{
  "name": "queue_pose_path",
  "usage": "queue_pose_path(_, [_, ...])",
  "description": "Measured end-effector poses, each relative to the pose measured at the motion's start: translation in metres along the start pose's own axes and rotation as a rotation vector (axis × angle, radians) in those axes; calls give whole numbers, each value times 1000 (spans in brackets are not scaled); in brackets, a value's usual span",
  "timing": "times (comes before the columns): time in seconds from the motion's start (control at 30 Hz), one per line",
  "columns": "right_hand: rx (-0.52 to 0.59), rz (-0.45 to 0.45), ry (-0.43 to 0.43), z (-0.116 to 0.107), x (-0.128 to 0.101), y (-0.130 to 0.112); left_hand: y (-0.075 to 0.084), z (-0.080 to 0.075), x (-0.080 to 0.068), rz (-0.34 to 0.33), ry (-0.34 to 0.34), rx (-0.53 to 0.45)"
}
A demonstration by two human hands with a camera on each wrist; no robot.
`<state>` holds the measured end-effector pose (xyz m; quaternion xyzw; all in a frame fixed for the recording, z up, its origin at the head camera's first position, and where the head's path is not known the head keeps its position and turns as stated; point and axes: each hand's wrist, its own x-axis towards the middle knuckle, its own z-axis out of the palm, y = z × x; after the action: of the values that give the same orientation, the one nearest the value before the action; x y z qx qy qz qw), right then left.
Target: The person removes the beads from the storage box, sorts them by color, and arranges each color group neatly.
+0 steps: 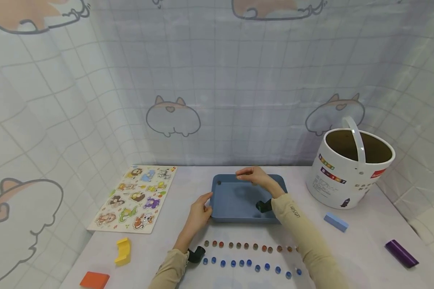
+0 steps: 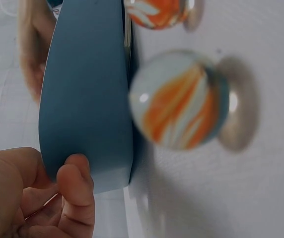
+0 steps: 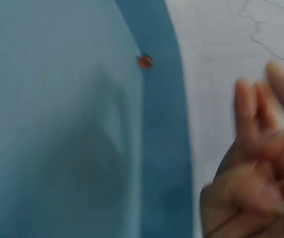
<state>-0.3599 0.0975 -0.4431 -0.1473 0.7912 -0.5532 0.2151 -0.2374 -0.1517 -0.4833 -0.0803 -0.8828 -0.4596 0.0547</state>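
My left hand (image 1: 199, 214) grips the left edge of a shallow blue tray (image 1: 235, 220), thumb and fingers bent around its corner in the left wrist view. Above the back of the tray is my right hand (image 1: 256, 176), its fingers loosely bent and blurred in the right wrist view, with nothing seen between the fingertips. One orange-tinted marble (image 3: 145, 61) lies inside the tray against its wall. In front of the tray runs a row of glass marbles with orange swirls (image 2: 179, 99). Nearer still is a row of blue marbles (image 1: 233, 263).
A white bucket (image 1: 322, 188) with a handle stands right of the tray. Close to it lie a light blue block (image 1: 336, 222) and a purple block (image 1: 401, 253). On the left are an animal puzzle board (image 1: 135, 204), a yellow block (image 1: 123, 252) and an orange block (image 1: 94, 280).
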Motion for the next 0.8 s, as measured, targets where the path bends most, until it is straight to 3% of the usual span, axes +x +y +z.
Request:
queue_pose_path(0.2, [-39,139,146,42,29,5,0,0,-1,8,-4,-6])
queue_pose_path(0.4, [31,162,304,67,43,11,0,2,-1,24,0,5])
queue_pose_path(0.5, [2,170,368,77,47,11,1,3,-1,31,-4,3])
queue_pose_path(0.8, [-178,146,395,106,55,-1,1,1,-2,20,-7,4])
